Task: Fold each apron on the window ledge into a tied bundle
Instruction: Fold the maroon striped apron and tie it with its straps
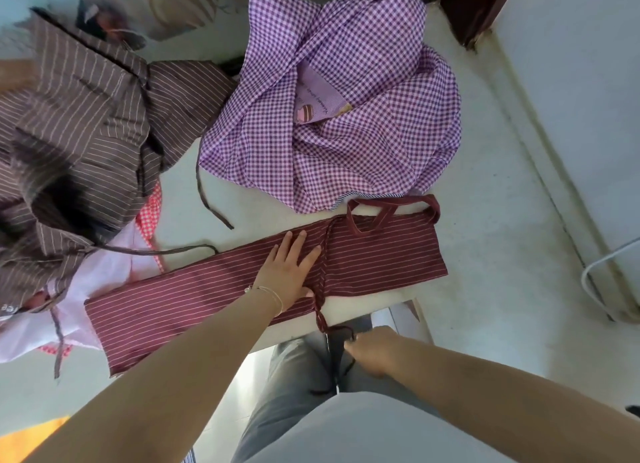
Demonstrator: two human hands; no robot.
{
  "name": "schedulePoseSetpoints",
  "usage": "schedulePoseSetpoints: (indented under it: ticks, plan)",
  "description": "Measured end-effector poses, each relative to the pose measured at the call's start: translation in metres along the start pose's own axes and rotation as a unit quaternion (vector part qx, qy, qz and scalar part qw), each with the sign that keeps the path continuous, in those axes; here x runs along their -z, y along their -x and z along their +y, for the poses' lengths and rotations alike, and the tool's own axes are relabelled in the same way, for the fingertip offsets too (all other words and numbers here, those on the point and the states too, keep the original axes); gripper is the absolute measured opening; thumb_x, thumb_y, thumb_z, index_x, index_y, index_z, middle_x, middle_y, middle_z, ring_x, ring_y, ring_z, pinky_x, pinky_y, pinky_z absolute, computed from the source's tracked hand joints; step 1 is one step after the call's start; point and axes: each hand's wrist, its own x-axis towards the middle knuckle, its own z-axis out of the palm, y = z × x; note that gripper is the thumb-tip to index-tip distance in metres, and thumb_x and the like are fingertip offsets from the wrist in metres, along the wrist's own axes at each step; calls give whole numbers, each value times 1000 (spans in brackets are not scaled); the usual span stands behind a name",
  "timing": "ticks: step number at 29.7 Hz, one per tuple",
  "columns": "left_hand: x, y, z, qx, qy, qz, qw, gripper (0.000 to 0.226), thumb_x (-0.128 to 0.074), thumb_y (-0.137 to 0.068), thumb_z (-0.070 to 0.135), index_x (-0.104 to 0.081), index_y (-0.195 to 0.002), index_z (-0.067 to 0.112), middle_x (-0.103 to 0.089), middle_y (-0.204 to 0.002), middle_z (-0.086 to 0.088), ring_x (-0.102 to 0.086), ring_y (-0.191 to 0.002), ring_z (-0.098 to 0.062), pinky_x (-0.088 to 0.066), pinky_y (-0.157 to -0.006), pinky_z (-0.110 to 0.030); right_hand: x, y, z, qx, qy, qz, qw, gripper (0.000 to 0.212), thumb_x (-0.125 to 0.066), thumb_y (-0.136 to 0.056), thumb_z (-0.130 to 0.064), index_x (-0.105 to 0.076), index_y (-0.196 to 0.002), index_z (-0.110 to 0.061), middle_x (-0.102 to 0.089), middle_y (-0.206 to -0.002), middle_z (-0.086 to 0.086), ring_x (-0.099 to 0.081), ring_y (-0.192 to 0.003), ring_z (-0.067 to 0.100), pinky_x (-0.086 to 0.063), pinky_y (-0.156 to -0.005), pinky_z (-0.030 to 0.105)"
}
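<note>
Pale speckled ledge point(491, 241), light wall point(571, 81) to the right, dark wooden frame point(474, 9), soft daylight

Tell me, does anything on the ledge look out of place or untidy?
Mostly no. The folded maroon striped apron lies neatly under the left hand, but its twisted tie trails off the ledge edge toward the right hand. The purple checked apron and brown striped apron lie crumpled.

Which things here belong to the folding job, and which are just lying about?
Job:
- maroon striped apron folded into a strip
- its twisted maroon tie
- left hand pressing
- right hand pulling
- purple checked apron
- brown striped apron

Lying about:
- white cable
- dark wooden frame
</note>
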Motion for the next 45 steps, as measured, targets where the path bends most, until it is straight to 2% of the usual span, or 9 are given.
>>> schedulePoseSetpoints:
  ticks: [3,7,11,17,22,29,32,36,45]
  plan:
    - [6,1,6,5,-1,16,1000,89,-58,-88,51,-2,-152,24,1,-159,-13,-4,-146,-33,-14,-118,-46,26,14,15,-29,-161,220,962,23,-48,-90,-7,-62,-107,-15,-65,-101,3,-60,-87,22,-53,-76,37]
    - [22,-5,20,0,2,58,998,63,-59,-90,39,-31,-141,15,-41,-136,-8,-39,-124,-26,-41,-102,-38,67,19,65,-206,-164,589,764,28,-65,-82,-12,-59,-109,-14,-59,-109,7,-58,-101,22,-53,-85,32]
    - [40,-21,34,68,271,55,959,62,-59,-91,38,-32,-142,16,-48,-133,-5,-49,-120,-23,-43,-102,-37,90,18,110,-323,-130,396,850,69,-69,-81,-42,-38,-137,-17,-45,-137,9,-40,-130,31,-33,-107,49]
    - [48,-38,43,100,385,33,917,68,-57,-91,46,-30,-146,17,-55,-132,-2,-43,-127,-24,-34,-109,-38,77,11,98,-298,-114,398,860,25,-54,-93,-37,-61,-109,-19,-62,-104,2,-58,-101,25,-43,-88,40]
    - [69,-45,59,134,711,-23,690,76,-57,-90,49,-25,-149,13,-44,-143,-2,-43,-128,-16,-40,-106,-36,45,16,87,-159,-150,577,787,14,-52,-90,-27,-60,-84,-17,-57,-76,-3,-54,-68,15,-46,-59,29]
    - [86,-65,72,271,841,-20,467,24,-64,-90,15,-61,-114,14,-58,-89,0,-46,-65,-9,-45,-56,-23,44,24,108,-325,-283,451,782,31,-58,-89,-16,-54,-120,-14,-51,-121,8,-50,-109,25,-48,-85,35]
    - [85,-53,66,237,813,12,532,20,-63,-91,15,-59,-110,13,-58,-82,-2,-47,-55,-8,-46,-52,-21,44,29,120,-336,-308,405,793,35,-51,-92,-15,-52,-127,-15,-45,-133,6,-46,-117,24,-45,-91,37]
    - [62,-27,56,199,661,100,717,27,-62,-91,23,-53,-115,29,-61,-112,5,-65,-88,-12,-57,-82,-30,50,36,129,-350,-461,446,683,24,-41,-96,-13,-58,-113,-14,-59,-111,6,-58,-99,24,-45,-77,33]
    - [24,-19,31,216,515,100,824,42,-64,-89,21,-45,-127,22,-57,-101,0,-57,-79,-11,-45,-64,-16,60,44,148,-436,-495,394,639,40,-34,-99,-48,-42,-112,-12,-58,-94,6,-54,-80,24,-40,-70,34]
